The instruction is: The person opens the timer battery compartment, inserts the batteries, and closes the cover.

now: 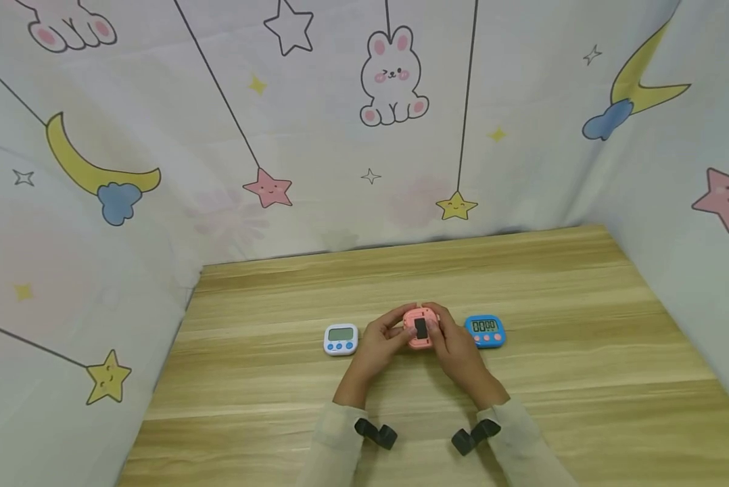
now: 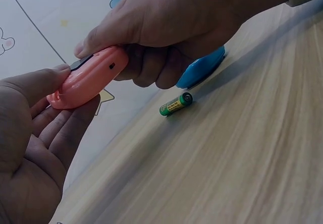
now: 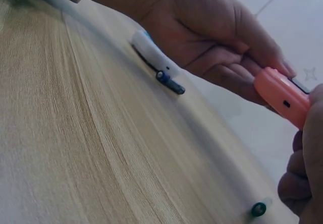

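Observation:
Both hands hold a pink digital timer [image 1: 421,316] between them over the table, its back turned up. A black rectangular piece [image 1: 421,329] sits on that back. My left hand [image 1: 379,346] grips the timer's left side, thumb on top near the black piece and fingers beneath. On the other side, my right hand [image 1: 460,348] grips it, thumb pressing on the back. A white timer [image 1: 341,339] lies left of the left hand. Close to the right hand lies a blue timer [image 1: 486,331], display up. The pink timer's front is hidden.
In the left wrist view, a green battery [image 2: 175,104] lies on the wooden table [image 2: 242,148] near the blue timer. A dark blue battery [image 3: 170,82] lies against the white timer in the right wrist view. Printed white cloth [image 1: 340,135] surrounds the table's back and sides.

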The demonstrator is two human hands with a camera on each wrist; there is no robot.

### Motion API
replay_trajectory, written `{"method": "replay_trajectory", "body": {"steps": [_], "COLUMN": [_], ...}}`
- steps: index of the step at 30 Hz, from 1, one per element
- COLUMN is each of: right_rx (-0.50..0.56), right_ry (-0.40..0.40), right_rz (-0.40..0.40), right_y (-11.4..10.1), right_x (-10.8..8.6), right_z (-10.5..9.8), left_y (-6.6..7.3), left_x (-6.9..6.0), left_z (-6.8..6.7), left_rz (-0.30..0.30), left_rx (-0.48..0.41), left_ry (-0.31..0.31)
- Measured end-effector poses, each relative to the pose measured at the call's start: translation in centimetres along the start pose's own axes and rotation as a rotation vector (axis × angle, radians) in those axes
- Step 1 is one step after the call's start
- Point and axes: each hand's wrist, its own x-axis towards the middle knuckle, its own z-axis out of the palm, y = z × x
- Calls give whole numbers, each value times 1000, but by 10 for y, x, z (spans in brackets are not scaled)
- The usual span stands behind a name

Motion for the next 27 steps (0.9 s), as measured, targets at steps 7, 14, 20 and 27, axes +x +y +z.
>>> {"method": "replay_trajectory", "body": {"steps": [7,14,20,27], "right_rx": [-12,-25,8,61], "right_ry": [-12,-37,-28,57], "right_rz": [11,20,24,1], "right_y": [-1,-2,0,2], "right_x": [0,0,0,-1], "right_z": [0,-1,0,4], "left_y": [-4,-1,4,-4], "left_x": [-1,-2,-3,0], "left_z": [0,0,0,-1], "left_rz": [27,40,29,58], "left_rx": [7,-14,-21,-20], "left_ry": [9,6,13,30]}}
